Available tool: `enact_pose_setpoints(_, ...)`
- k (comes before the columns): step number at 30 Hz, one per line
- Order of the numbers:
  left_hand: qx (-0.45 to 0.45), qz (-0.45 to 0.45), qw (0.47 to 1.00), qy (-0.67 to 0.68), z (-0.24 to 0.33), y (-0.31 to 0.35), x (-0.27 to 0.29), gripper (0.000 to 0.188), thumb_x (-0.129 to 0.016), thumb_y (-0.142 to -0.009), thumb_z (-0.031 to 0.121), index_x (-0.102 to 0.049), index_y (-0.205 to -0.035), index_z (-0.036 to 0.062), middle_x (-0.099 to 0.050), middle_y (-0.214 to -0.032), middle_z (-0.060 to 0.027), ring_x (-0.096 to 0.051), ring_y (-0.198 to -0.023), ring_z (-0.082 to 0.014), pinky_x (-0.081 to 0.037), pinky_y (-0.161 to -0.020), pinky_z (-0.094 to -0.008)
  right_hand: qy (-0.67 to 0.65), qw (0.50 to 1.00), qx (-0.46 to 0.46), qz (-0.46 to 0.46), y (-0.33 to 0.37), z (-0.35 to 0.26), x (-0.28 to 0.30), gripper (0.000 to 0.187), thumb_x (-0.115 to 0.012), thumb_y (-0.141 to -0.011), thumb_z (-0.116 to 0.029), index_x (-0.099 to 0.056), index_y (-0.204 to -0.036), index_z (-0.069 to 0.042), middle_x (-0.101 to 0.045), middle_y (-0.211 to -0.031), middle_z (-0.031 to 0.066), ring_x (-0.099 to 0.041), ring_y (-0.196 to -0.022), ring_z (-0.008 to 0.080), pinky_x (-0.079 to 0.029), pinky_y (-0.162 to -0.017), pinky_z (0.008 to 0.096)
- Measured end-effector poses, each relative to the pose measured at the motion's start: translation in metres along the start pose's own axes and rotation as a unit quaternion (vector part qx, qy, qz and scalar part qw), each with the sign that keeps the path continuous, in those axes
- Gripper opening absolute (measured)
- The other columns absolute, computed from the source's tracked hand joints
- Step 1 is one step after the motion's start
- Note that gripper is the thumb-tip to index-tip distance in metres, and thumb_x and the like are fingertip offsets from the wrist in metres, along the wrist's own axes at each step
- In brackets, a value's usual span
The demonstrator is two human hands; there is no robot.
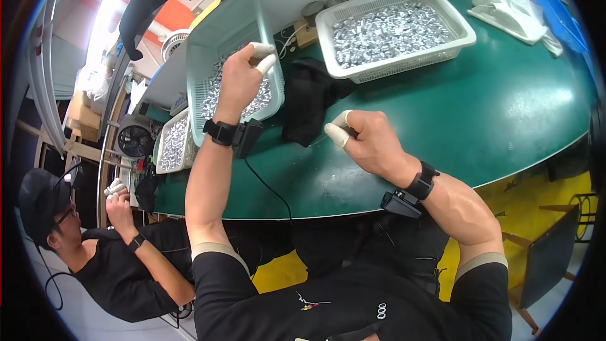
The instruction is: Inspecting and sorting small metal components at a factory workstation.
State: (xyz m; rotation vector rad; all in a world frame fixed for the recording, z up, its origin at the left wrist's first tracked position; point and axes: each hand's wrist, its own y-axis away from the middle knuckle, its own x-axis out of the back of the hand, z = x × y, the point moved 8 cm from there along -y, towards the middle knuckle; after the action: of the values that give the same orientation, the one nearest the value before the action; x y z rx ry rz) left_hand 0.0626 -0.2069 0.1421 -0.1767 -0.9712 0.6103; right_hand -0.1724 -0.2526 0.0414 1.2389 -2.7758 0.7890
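Observation:
My left hand [237, 82] is raised over a pale teal plastic basket [196, 44] with small silvery metal pieces [257, 102] in it. White finger cots cover its thumb and a fingertip; the fingers are curled in, and whatever is between them is too small to tell. Above the green tabletop [410, 101] my right hand [379, 148] holds its cot-covered thumb and forefinger pinched together. What that pinch holds, if anything, cannot be made out. Both wrists wear black straps with small devices. A black cloth [309, 98] lies between the two hands.
Beyond my right hand stands a white basket [467, 36] of silvery pieces; a smaller white one [164, 164] is at left. White cloth [505, 16] and blue plastic [555, 12] lie far right. A co-worker [120, 265] sits at left; a chair [546, 259] stands at right.

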Motion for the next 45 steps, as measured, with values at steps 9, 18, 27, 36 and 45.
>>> enact_pose_setpoints(9, 0.071, -0.175, 0.954, -0.232, -0.104, 0.019, 0.003, 0.022, -0.075, -0.084, 0.014, -0.072, -0.105, 0.0059, -0.074, -0.092, -0.0156, -0.070, -0.086, -0.0317, -0.054, -0.079, -0.0399, 0.013, 1.000, 0.004, -0.024, 0.002, 0.003, -0.010, 0.021, -0.072, -0.092, -0.016, -0.070, -0.086, 0.003, -0.063, -0.067, 0.0160, -0.053, -0.055, 0.0196, -0.044, -0.053, 0.0347)
enact_pose_setpoints(18, 0.077, -0.159, 0.951, -0.254, -0.096, 0.024, -0.003, 0.017, -0.075, -0.083, 0.010, -0.069, -0.097, 0.0020, -0.073, -0.090, -0.0153, -0.070, -0.085, -0.0304, -0.054, -0.078, -0.0387, 0.028, 0.999, -0.025, -0.018, 0.000, 0.008, -0.006, 0.021, -0.071, -0.092, -0.016, -0.069, -0.086, 0.004, -0.063, -0.067, 0.0160, -0.054, -0.055, 0.0183, -0.045, -0.053, 0.0340)
enact_pose_setpoints(27, 0.089, -0.048, 0.991, 0.087, -0.030, 0.073, 0.001, 0.015, -0.072, -0.091, 0.008, -0.067, -0.102, -0.0013, -0.071, -0.095, -0.0059, -0.067, -0.086, -0.0139, -0.053, -0.079, -0.0287, -0.013, 0.999, -0.019, 0.037, -0.002, 0.010, 0.010, 0.020, -0.068, -0.095, -0.015, -0.069, -0.087, 0.003, -0.064, -0.067, 0.0073, -0.057, -0.060, 0.0089, -0.045, -0.055, 0.0277)
enact_pose_setpoints(36, 0.165, -0.027, 0.877, 0.451, -0.035, 0.149, -0.076, 0.020, -0.076, -0.089, 0.009, -0.067, -0.105, 0.0033, -0.069, -0.096, -0.0026, -0.064, -0.085, -0.0107, -0.052, -0.077, -0.0247, -0.162, 0.983, -0.018, 0.087, -0.001, 0.008, 0.014, 0.018, -0.064, -0.098, -0.012, -0.069, -0.089, 0.003, -0.065, -0.071, 0.0048, -0.059, -0.063, 0.0073, -0.047, -0.058, 0.0230)
enact_pose_setpoints(45, 0.167, -0.031, 0.859, 0.484, -0.045, 0.156, -0.090, 0.024, -0.077, -0.088, 0.015, -0.062, -0.103, 0.0054, -0.066, -0.096, -0.0042, -0.061, -0.083, -0.0128, -0.050, -0.076, -0.0269, -0.070, 0.995, 0.042, 0.052, -0.001, -0.001, 0.010, 0.015, -0.065, -0.096, -0.008, -0.068, -0.086, 0.002, -0.066, -0.070, 0.0059, -0.060, -0.061, 0.0099, -0.046, -0.057, 0.0239)
